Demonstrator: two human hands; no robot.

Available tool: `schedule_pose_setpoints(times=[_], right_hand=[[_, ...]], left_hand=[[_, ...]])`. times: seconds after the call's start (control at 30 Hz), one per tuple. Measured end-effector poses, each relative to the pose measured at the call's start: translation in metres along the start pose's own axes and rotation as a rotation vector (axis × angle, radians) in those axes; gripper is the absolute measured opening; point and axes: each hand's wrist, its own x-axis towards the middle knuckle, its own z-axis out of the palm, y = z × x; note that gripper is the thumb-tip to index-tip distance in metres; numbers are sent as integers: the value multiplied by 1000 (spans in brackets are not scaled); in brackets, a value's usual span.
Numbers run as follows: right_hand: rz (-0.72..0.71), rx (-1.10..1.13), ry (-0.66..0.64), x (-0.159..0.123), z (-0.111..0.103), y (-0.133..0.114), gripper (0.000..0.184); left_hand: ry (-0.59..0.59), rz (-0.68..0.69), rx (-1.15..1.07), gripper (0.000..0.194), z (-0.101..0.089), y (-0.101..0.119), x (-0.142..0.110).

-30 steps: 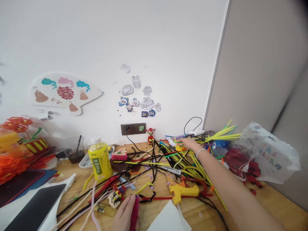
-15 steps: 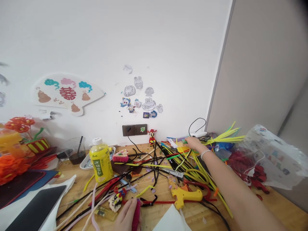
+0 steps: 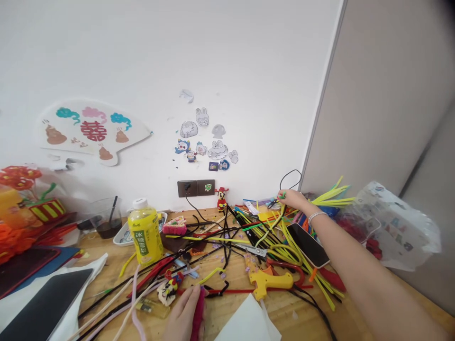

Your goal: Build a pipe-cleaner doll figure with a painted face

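Gripping a fuzzy magenta pipe-cleaner bundle [image 3: 199, 316] at 6 o'clock on a wooden counter [image 3: 414, 303], a person's curled left hand [image 3: 184, 316] clenches it near-upright. The right hand [image 3: 294, 199], a silver bangle [image 3: 317, 218] at its wrist, stretches out to 1 o'clock, its fingertips [image 3: 282, 193] pinched on a tiny green-and-red bit [image 3: 282, 194], too small to identify. Beneath that hand spreads a tangled heap of yellow, black and red pipe cleaners [image 3: 273, 241], with a black-screened smartphone [image 3: 307, 245] lying on it at 2 o'clock. Steel-bladed scissors [image 3: 256, 251] rest on the heap's near edge, and a yellow hot-glue gun [image 3: 268, 282] lies at 5 o'clock. A small pipe-cleaner face figure [image 3: 167, 291] sits just beside the left hand at 7 o'clock. A yellow plastic drink bottle [image 3: 145, 232] stands upright at 10 o'clock, and a clear plastic bag [image 3: 398, 227] slumps at 3 o'clock.
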Motion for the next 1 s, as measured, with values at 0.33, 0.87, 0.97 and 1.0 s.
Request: schedule_pose_setpoints(times=[0.33,0.87,0.97,1.0], right_hand=[[-29,-61,1,-1,-17,0,24],[-90,71,-80,-7,-30,14,25],[-86,118,-88,-7,-30,20,25],[-83,135,-89,-8,-30,22,25]], left_hand=[[9,7,-16,57,1,4,-1],[-22,34,23,50,-3,-5,8],[-56,33,33,48,-3,-4,7],[-65,36,36,48,-4,-4,7]])
